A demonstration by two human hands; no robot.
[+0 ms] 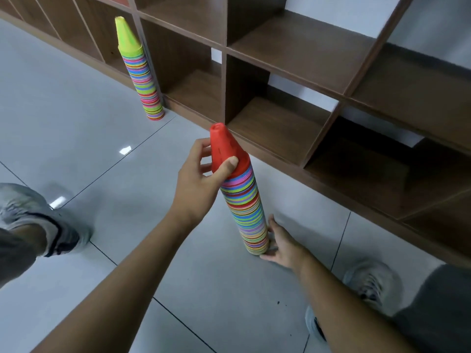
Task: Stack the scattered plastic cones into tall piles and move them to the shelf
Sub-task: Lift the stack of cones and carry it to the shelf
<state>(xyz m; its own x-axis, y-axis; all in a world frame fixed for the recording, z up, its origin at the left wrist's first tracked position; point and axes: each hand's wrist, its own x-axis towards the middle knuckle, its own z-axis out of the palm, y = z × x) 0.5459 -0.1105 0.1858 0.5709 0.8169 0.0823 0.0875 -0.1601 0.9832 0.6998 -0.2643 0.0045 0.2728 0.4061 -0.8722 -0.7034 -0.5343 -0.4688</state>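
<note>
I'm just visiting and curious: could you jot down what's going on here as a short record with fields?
Held pile: red-topped cone stack, upright on the floor
Left hand: grips the red top cone
Right hand: fingers against the stack's base
Other pile: yellow-topped cone stack, standing by the shelf
Shelf compartments: none holds a pile

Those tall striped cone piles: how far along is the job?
Done: a yellow-topped pile of plastic cones stands on the floor against the wooden shelf. In hand: the left hand grips the red-topped pile; the right hand steadies its base. Left: neither pile is in a compartment yet.
</note>
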